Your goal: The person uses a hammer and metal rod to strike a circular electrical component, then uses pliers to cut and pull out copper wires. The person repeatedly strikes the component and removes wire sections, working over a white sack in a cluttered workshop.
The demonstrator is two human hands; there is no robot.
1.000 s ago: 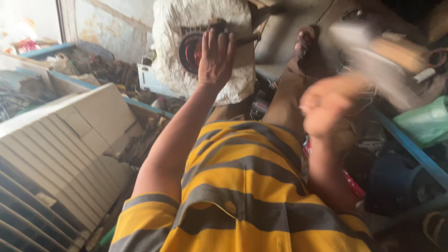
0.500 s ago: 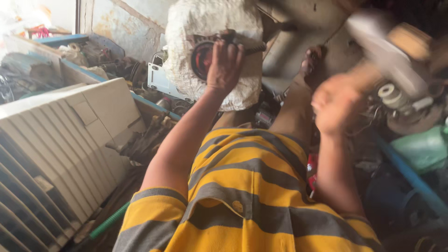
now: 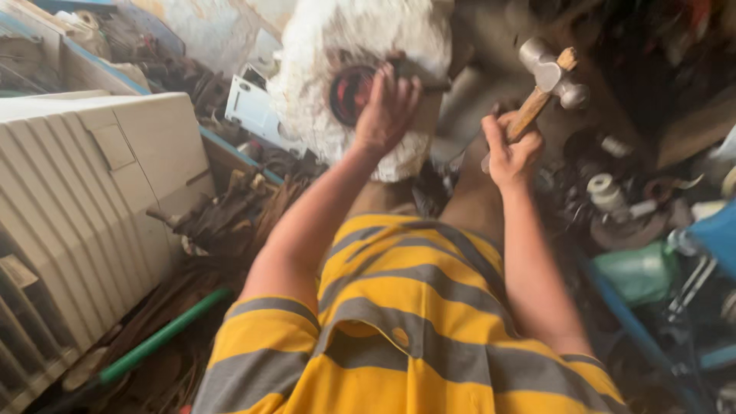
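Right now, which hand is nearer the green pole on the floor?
Left. The left hand is pressed on the white bundle, above the green pole; the right hand grips the hammer, farther off.

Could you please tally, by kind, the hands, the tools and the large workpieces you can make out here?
Hands: 2, left hand on the white-crusted round part, right hand gripping the hammer.
Hammers: 1.
White-crusted round parts: 1.
White louvred casings: 1.
Green-handled tools: 1.
Total: 6.
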